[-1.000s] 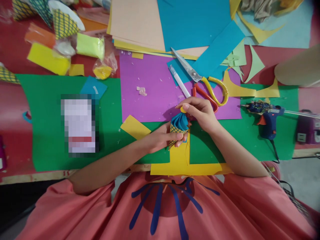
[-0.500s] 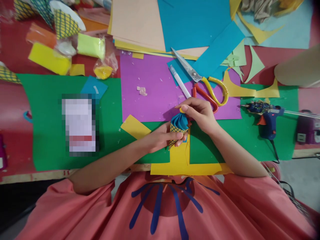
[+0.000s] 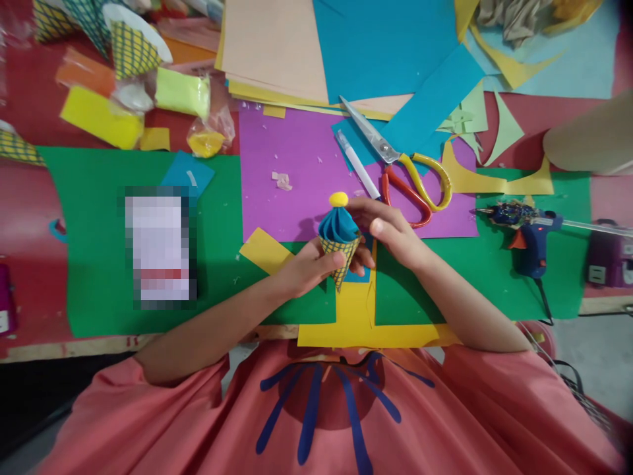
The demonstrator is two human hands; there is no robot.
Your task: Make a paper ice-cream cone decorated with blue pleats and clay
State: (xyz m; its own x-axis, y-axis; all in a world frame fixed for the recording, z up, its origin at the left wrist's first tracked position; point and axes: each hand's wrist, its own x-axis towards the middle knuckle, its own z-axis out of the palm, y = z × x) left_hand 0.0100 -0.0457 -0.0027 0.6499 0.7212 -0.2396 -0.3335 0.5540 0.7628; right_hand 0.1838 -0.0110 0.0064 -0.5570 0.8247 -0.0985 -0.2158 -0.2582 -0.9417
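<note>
Small paper cone, yellow with dark green criss-cross lines (image 3: pixel 347 252): was held up in the left hand (image 3: pixel 309 267), point down and nearly straight, above the red surface (image 3: pixel 30 218) and in front of the pink shirt (image 3: pixel 222 409). Was gripped with the thumb on the near side and the fingers around the back. Had a bright blue folded paper top (image 3: pixel 339 226) in the wide end, and a round yellow ball (image 3: pixel 338 199) right at the tip.

Had the right hand (image 3: pixel 390 231) loose and let go, fingers a bit bent, just beside the blue top. Could not tell about any touch between those fingertips and the cone.

Saw a flat yellow paper piece like an upside-down T (image 3: pixel 380 335) below, partly on a big green sheet (image 3: pixel 420 284). Saw a short yellow paper strip (image 3: pixel 264 251) near the left hand. Spotted a big purple sheet (image 3: pixel 287 218) behind the cone. Found a white pen (image 3: pixel 359 165) and metal scissors with one red handle and one yellow handle (image 3: pixel 388 152) near the right hand. Saw a dark blue glue gun (image 3: pixel 534 244) well off to the right, and a blurry pale rectangle (image 3: pixel 158 244) well off to the left. Saw another checked cone (image 3: pixel 133 53) at the far left.
</note>
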